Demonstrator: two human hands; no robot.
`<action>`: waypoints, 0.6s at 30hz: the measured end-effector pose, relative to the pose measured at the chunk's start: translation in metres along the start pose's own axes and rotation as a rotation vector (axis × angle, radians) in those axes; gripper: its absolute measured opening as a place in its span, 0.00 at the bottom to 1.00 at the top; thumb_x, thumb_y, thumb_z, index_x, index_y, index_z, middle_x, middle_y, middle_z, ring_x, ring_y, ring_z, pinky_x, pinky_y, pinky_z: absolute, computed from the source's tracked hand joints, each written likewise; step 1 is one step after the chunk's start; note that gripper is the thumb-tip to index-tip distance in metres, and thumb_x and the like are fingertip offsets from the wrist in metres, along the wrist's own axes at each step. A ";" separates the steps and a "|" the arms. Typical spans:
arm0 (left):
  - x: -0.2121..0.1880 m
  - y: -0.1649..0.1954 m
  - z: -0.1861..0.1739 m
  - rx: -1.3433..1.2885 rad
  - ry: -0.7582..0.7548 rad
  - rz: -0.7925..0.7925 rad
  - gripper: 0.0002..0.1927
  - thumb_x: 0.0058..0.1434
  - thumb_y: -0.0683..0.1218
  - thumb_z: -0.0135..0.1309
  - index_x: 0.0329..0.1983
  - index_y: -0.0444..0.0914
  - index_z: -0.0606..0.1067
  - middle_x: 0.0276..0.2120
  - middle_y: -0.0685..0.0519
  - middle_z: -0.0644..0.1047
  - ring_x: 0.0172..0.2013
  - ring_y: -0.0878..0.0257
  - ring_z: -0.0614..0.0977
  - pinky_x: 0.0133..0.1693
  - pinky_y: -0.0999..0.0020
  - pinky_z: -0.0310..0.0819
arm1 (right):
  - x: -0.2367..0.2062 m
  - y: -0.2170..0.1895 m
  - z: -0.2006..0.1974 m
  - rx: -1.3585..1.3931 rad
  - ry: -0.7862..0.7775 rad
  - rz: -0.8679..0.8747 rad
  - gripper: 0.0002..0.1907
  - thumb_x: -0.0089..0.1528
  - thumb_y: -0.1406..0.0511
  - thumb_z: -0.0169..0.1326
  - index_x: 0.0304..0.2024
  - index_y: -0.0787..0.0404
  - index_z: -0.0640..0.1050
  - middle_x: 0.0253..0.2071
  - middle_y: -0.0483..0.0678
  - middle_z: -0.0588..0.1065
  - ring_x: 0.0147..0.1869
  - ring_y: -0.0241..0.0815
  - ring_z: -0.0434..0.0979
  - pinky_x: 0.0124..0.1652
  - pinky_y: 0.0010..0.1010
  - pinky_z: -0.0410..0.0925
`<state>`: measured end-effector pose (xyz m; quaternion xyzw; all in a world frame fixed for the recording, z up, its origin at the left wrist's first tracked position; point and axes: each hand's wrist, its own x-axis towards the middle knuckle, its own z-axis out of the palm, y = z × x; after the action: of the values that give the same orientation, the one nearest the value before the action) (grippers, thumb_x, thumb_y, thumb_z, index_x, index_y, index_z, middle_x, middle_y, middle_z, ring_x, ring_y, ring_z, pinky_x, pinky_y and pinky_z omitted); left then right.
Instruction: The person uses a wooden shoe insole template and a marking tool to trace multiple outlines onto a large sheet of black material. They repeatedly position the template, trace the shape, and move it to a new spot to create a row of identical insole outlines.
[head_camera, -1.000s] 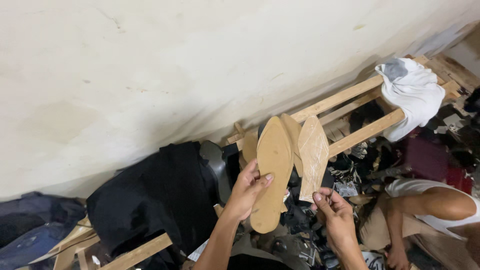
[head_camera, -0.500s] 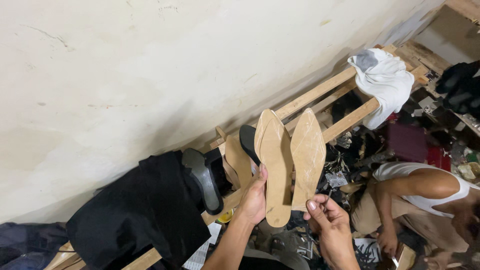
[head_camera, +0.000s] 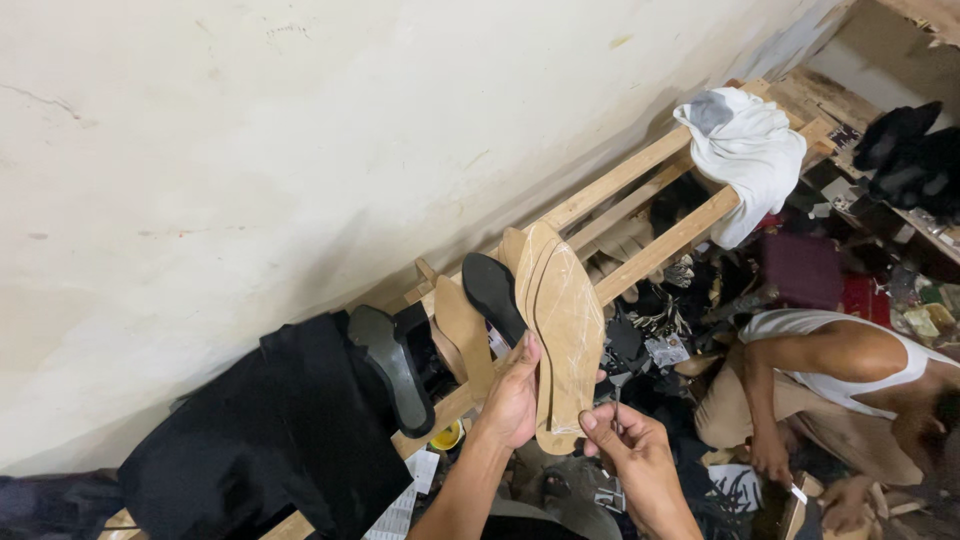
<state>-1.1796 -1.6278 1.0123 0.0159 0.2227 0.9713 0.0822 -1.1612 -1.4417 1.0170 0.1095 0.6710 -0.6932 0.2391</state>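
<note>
against a stained white wall (head_camera: 300, 150), a person holds up a pair of tan soles (head_camera: 560, 320), stacked almost face to face with toes pointing up. the left hand (head_camera: 512, 400) is closed around the lower part of the pair, thumb across the front and fingers behind. the right hand (head_camera: 635, 455) sits just below the heels, thumb and forefinger pinched on a thin dark pin or nail (head_camera: 616, 405) whose tip stands close to the edge of the front sole. just behind the pair, a black sole (head_camera: 493, 292) and another tan one (head_camera: 462, 335) lean on a wooden rack (head_camera: 660, 245), with a grey-black sole (head_camera: 392, 368) beside a heap of black cloth (head_camera: 270, 440) and a white cloth (head_camera: 745, 150) draped further along. a second person (head_camera: 840, 390) crouches to the right over a cluttered floor. the risks, as they appear: the two soles could slide out of line, since only one hand clamps them; the pin could slip from so slight a pinch and vanish into the clutter below; the point sits near the left hand and could prick it.
</note>
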 end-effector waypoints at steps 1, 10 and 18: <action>0.001 -0.001 0.002 0.002 0.005 -0.012 0.32 0.71 0.62 0.42 0.70 0.38 0.60 0.60 0.41 0.73 0.52 0.48 0.82 0.53 0.51 0.79 | 0.000 0.000 -0.001 -0.018 0.000 -0.001 0.09 0.61 0.65 0.61 0.32 0.67 0.82 0.19 0.42 0.73 0.21 0.27 0.60 0.23 0.22 0.51; 0.011 -0.011 0.014 -0.037 -0.091 -0.034 0.32 0.73 0.60 0.42 0.71 0.35 0.60 0.63 0.37 0.71 0.57 0.51 0.79 0.58 0.52 0.77 | -0.001 -0.005 -0.008 -0.085 0.024 -0.025 0.10 0.60 0.65 0.62 0.29 0.67 0.81 0.19 0.37 0.70 0.21 0.27 0.59 0.22 0.24 0.51; 0.013 -0.017 0.017 -0.085 -0.137 -0.067 0.30 0.75 0.58 0.41 0.70 0.34 0.60 0.64 0.36 0.71 0.57 0.51 0.79 0.59 0.52 0.76 | -0.008 -0.006 -0.011 -0.103 0.054 -0.035 0.11 0.61 0.65 0.62 0.26 0.66 0.80 0.18 0.37 0.68 0.20 0.27 0.57 0.22 0.25 0.50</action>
<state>-1.1881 -1.6032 1.0196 0.0713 0.1754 0.9732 0.1305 -1.1586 -1.4296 1.0250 0.1040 0.7138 -0.6586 0.2142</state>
